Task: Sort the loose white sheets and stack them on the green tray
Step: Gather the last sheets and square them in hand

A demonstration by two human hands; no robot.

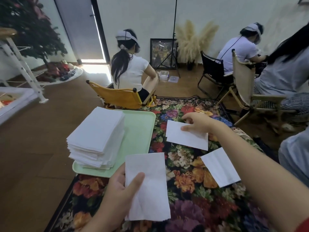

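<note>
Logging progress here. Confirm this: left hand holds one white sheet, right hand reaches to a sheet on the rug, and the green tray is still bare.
Wrong on the tray. In the head view the green tray already carries a tall stack of white sheets. The rest stands: the left hand holds one sheet, and the right hand reaches to a sheet on the rug.

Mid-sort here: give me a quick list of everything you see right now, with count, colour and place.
stack: one, white, on the tray's left part
tray: one, green, at the rug's left edge
held sheet: one, white, near the tray's near corner
far sheet: one, white, on the rug
near sheet: one, white, on the rug, lower right
rug: one, dark floral, on the brown floor
chairs: three, yellow, black, beige, behind the rug
people: three seated, backs turned
tripod: one, black, at the wall
left hand: holds the held sheet
right hand: fingers on the far sheet
</note>
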